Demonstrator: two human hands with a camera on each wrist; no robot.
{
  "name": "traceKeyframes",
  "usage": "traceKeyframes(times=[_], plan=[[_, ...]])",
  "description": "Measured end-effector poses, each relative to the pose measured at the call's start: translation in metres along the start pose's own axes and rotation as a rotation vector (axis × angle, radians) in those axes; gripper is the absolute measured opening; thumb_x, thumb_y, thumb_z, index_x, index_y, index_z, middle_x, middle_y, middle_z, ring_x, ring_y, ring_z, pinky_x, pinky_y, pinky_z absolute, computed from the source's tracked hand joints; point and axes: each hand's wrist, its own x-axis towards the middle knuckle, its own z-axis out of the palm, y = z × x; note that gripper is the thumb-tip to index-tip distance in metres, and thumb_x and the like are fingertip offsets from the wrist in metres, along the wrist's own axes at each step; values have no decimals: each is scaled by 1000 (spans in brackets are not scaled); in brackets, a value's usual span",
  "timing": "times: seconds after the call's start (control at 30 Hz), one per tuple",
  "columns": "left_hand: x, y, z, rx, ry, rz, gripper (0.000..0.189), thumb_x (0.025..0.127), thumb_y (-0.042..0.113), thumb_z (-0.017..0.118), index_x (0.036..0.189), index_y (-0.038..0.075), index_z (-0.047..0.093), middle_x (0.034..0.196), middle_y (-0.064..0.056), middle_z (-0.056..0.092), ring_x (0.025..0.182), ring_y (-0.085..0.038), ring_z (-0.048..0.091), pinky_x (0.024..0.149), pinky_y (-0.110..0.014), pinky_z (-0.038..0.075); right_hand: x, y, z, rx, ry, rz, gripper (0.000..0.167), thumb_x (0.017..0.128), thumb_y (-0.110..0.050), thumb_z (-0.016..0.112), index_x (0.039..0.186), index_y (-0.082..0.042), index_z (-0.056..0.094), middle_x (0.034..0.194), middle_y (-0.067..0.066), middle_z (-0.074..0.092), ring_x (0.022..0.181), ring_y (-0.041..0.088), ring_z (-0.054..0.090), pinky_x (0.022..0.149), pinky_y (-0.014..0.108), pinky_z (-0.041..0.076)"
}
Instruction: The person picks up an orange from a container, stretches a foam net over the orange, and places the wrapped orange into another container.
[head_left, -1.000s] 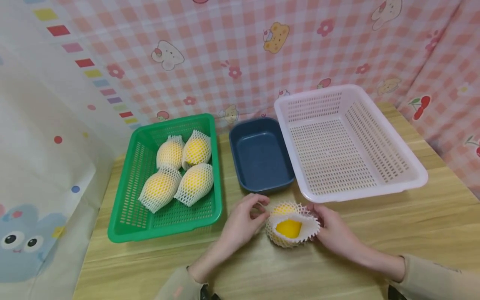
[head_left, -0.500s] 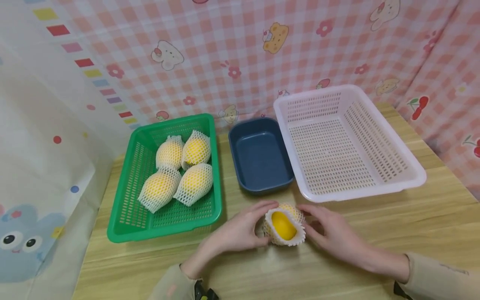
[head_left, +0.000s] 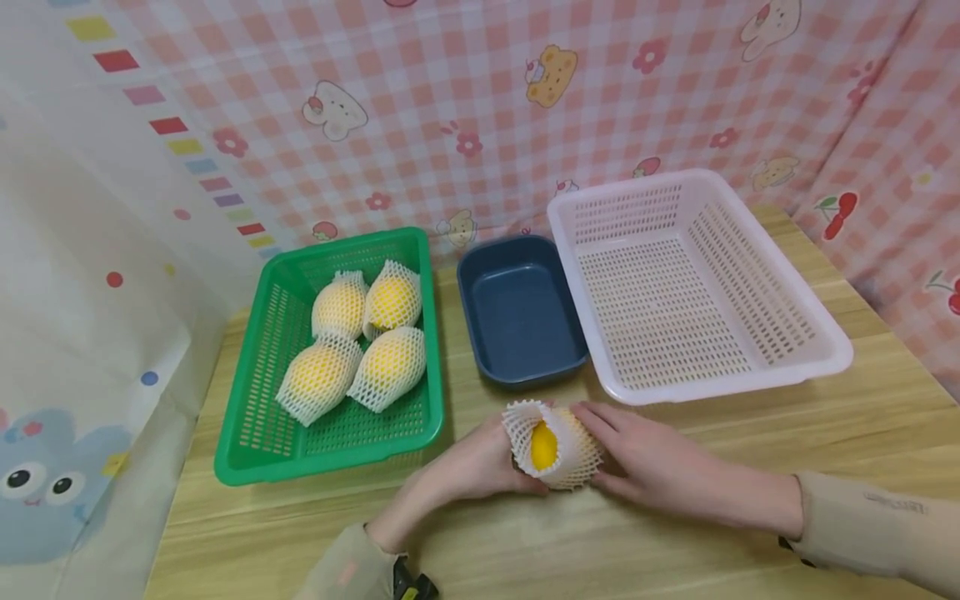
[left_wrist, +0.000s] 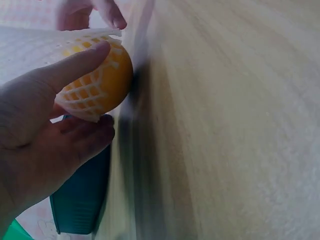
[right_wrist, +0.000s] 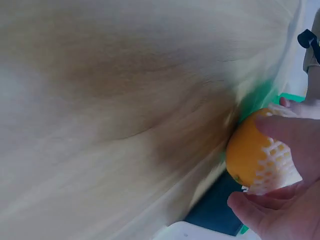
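A yellow-orange fruit in a white foam net sleeve is at the table's front, between my hands. The sleeve's open end tilts up and to the left in the head view, baring part of the fruit. My left hand holds the left side, thumb over the netting and fingers beneath in the left wrist view. With thumb and fingers, my right hand grips the right side. In the right wrist view the fruit's smooth bare end shows a small greenish spot. Some of the left fingers are hidden behind the sleeve.
At left, a green basket carries several netted yellow fruits. A dark blue tray stands behind the hands. Touching or nearly touching its right side is a pale pink basket. Patterned cloth hangs behind the wooden table.
The sleeve's open end has swung from facing right, through the front, to upper left as the fruit turned. My hands have moved from loosely beside it to holding both sides.
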Motion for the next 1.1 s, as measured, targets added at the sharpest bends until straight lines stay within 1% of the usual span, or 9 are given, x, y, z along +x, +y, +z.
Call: traceKeyframes(times=[0.2, 0.33, 0.43, 0.57, 0.67, 0.73, 0.8, 0.93, 1.1], plan=[[-2, -2, -1, 5, -21, 39, 100, 78, 18, 93, 160, 1, 39, 164, -14, 48, 151, -31, 49, 129, -45, 38, 8, -3, 5, -94, 103, -114, 72, 87, -27, 85, 144, 5, 55, 128, 17, 70, 112, 29, 73, 90, 42, 65], [-6, -2, -7, -148, -44, 13, 93, 76, 15, 94, 156, 9, 47, 155, -7, 59, 142, -22, 57, 125, -38, 43, 8, -5, -2, -66, 120, -138, 76, 83, -30, 88, 144, 3, 56, 124, 13, 72, 107, 24, 73, 86, 38, 66], [-13, 4, -17, -285, -43, -24, 83, 77, 14, 93, 150, 17, 53, 146, 0, 65, 133, -12, 62, 118, -29, 48, 7, -8, -13, -47, 190, -164, 83, 77, -33, 91, 144, 0, 56, 121, 9, 72, 101, 21, 74, 82, 36, 66], [-19, 15, -31, -452, -29, -32, 76, 82, 10, 88, 149, 13, 52, 144, -9, 66, 127, -16, 67, 108, -25, 55, 8, -10, -28, -61, 305, -196, 88, 71, -38, 94, 141, 1, 58, 120, 10, 72, 98, 22, 75, 80, 37, 67], [-18, 21, -39, -538, -3, -2, 74, 89, 6, 82, 153, 4, 47, 144, -21, 64, 126, -28, 70, 102, -27, 60, 13, -10, -40, -60, 332, -171, 87, 73, -43, 92, 138, 5, 59, 124, 14, 71, 104, 27, 75, 85, 41, 66], [-15, 23, -43, -580, 28, 7, 72, 93, 6, 77, 156, 0, 42, 145, -26, 62, 126, -31, 70, 100, -27, 61, 20, -10, -48, -42, 322, -131, 87, 77, -47, 90, 139, 6, 59, 128, 16, 69, 108, 29, 73, 89, 44, 66], [-12, 25, -45, -624, 73, -1, 70, 97, 10, 74, 156, -2, 40, 145, -28, 61, 123, -25, 71, 99, -26, 61, 27, -11, -55, -12, 311, -92, 90, 79, -49, 89, 143, 6, 57, 133, 18, 67, 114, 33, 72, 94, 48, 64], [-5, 27, -47, -738, 145, -24, 69, 103, 32, 68, 155, -3, 41, 146, -31, 57, 117, -12, 69, 100, -31, 62, 43, -11, -64, 80, 307, -54, 96, 78, -44, 92, 151, 2, 50, 141, 19, 65, 124, 36, 69, 101, 52, 61], [3, 30, -48, -827, 156, -30, 80, 103, 53, 61, 156, -2, 40, 150, -32, 53, 116, -13, 69, 103, -41, 62, 54, -8, -69, 122, 353, -85, 101, 72, -33, 98, 152, -1, 47, 142, 18, 66, 123, 35, 70, 97, 51, 63]])
